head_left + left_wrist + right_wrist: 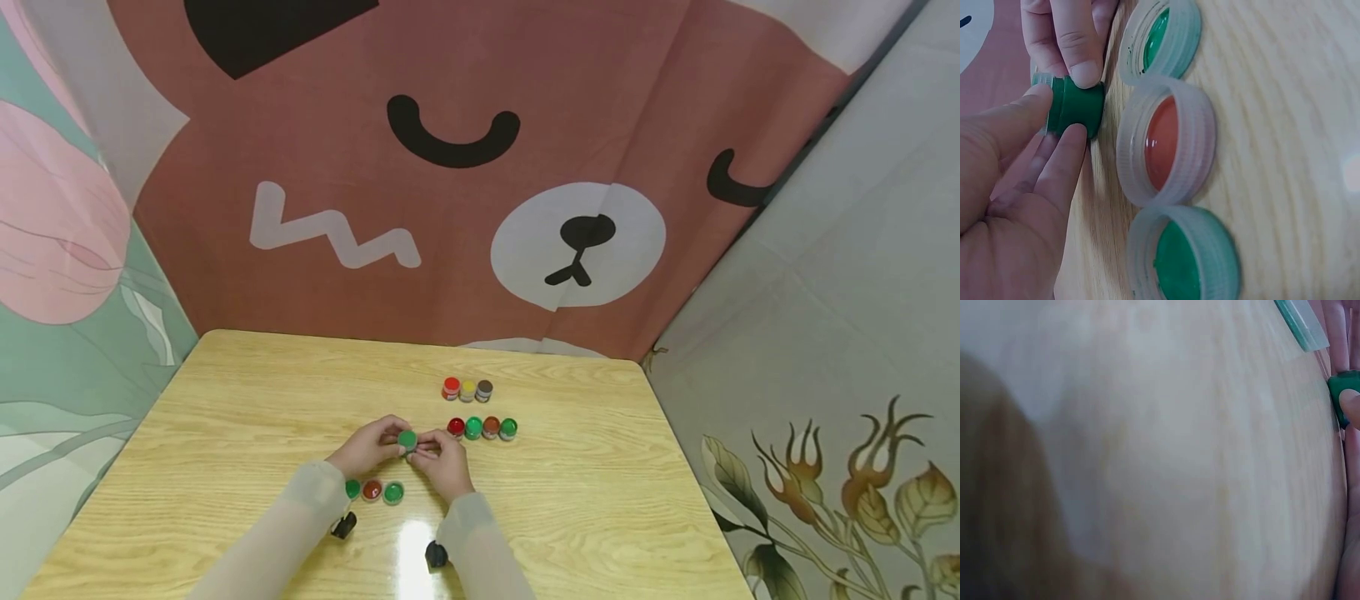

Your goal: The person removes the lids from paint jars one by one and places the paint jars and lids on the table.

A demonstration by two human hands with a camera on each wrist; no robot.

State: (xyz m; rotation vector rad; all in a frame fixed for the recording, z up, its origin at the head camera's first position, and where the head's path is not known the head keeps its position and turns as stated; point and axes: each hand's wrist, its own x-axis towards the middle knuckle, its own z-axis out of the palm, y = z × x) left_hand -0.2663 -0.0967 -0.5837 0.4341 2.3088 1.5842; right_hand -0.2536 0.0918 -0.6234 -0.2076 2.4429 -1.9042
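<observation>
And here we are with both hands meeting over the wooden table (570,500), the left hand (367,447) and the right hand (446,465) closed in on one small green jar (407,440), which sits right between their fingertips! The left hand pinches it, thumb up against the clear band at one end and a finger along the green side, while the right hand grips from the opposite side, its fingertips on the green wall. Whether the jar's base touches the wood, I cannot tell. Nearer the person than the grip, three translucent ribbed lids line up side by side: a green-filled lid (352,489) partly covered by the left cuff (318,486), then a red-brown lid (372,490), then another green lid (393,493). Just to the right of the grip, past the right hand's fingers, come four small pots in a row: a dark red pot (456,427), a bright green pot (473,428), an orange-brown pot (491,427) and a deeper green pot (509,429). Farther off, beyond the grip and to its right, a red-topped jar (451,387), a yellow-topped jar (468,391) and a dark-topped jar (484,390) stand together!
</observation>
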